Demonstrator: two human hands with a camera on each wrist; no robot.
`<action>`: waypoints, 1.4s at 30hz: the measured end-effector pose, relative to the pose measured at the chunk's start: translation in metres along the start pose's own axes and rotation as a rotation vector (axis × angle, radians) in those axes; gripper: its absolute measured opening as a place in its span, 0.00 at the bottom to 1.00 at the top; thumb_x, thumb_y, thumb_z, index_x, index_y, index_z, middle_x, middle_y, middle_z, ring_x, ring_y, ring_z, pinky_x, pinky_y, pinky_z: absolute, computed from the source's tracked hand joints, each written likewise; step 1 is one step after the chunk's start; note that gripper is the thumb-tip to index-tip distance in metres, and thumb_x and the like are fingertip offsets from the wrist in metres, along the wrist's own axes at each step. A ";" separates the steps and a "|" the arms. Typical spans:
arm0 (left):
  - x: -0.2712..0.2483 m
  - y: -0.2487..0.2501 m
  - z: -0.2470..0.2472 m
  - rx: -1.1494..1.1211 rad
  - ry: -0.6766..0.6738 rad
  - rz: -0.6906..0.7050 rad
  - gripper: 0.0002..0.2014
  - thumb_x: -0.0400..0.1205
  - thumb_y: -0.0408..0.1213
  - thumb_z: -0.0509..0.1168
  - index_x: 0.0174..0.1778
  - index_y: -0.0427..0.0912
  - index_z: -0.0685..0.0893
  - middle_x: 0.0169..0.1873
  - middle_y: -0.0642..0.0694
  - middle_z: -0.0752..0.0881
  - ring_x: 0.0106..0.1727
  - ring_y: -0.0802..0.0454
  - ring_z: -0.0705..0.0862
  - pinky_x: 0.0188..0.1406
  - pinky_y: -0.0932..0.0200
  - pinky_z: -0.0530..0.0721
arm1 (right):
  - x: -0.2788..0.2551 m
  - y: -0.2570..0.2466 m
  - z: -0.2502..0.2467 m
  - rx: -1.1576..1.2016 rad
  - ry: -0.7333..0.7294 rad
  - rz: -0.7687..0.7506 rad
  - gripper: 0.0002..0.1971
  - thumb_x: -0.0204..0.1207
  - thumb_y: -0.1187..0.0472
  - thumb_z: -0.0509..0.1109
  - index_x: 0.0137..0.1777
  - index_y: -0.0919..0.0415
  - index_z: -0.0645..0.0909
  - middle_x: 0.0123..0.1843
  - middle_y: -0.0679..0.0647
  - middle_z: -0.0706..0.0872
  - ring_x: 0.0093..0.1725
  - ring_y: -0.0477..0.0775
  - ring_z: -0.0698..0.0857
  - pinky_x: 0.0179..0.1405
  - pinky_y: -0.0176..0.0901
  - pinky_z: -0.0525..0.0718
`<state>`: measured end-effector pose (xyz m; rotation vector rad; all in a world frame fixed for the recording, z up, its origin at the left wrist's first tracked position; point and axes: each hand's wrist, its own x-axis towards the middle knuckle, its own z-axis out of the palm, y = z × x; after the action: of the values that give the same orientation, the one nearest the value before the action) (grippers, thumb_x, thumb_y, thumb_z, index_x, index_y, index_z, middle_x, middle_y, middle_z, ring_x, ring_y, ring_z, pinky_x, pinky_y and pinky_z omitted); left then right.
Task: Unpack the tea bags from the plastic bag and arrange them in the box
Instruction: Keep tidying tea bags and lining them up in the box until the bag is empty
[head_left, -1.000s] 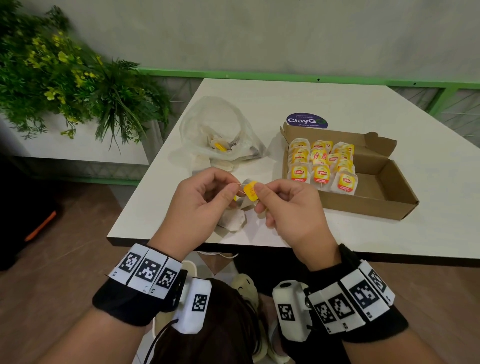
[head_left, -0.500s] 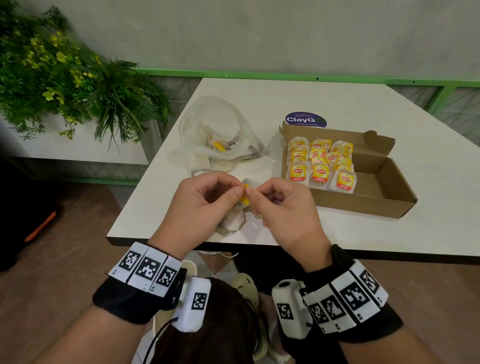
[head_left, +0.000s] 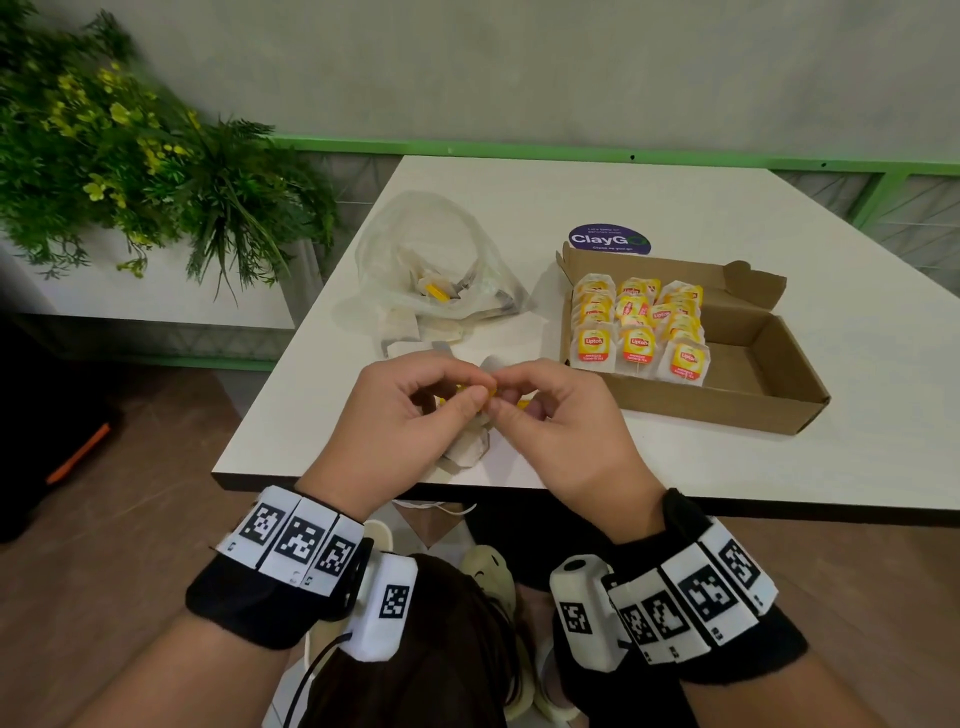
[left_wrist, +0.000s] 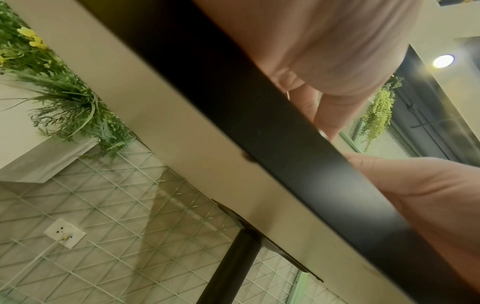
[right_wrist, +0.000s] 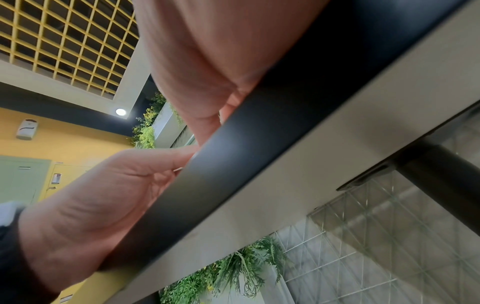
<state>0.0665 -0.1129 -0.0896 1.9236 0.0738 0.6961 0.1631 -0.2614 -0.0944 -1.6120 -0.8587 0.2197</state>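
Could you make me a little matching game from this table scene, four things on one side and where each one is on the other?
Things:
1. plastic bag
2. cardboard box
3. purple sticker
4. plant

Places:
A. beyond the table's left edge
B. on the table, just behind the box
C. right part of the table, rows of tea bags inside
D. on the table, left of the box

Pairs: 1-D, 2-C, 3-B, 4-A

Yellow tag (head_left: 491, 391) now nearly hidden between closing fingers (head_left: 470, 402).
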 end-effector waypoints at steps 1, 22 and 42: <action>0.000 -0.001 0.001 0.009 -0.005 0.008 0.07 0.78 0.36 0.73 0.49 0.49 0.94 0.42 0.50 0.92 0.44 0.48 0.89 0.45 0.49 0.87 | 0.000 0.001 0.000 -0.006 0.014 0.016 0.08 0.75 0.60 0.78 0.47 0.43 0.89 0.40 0.47 0.86 0.32 0.46 0.75 0.35 0.43 0.77; -0.002 -0.001 0.001 0.006 0.008 -0.027 0.07 0.78 0.33 0.72 0.46 0.49 0.94 0.39 0.46 0.92 0.42 0.42 0.88 0.45 0.48 0.87 | -0.002 0.005 -0.002 0.027 0.063 -0.033 0.07 0.75 0.61 0.76 0.50 0.49 0.89 0.37 0.47 0.83 0.32 0.44 0.73 0.35 0.40 0.74; -0.001 0.001 -0.003 -0.082 -0.001 -0.037 0.09 0.77 0.34 0.70 0.41 0.53 0.93 0.41 0.47 0.93 0.44 0.43 0.90 0.47 0.56 0.87 | 0.001 0.002 -0.004 0.007 0.060 0.050 0.15 0.80 0.63 0.73 0.65 0.51 0.85 0.29 0.42 0.73 0.33 0.45 0.74 0.40 0.47 0.77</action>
<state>0.0638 -0.1114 -0.0880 1.8394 0.0788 0.6642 0.1672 -0.2640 -0.0947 -1.6265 -0.7718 0.2084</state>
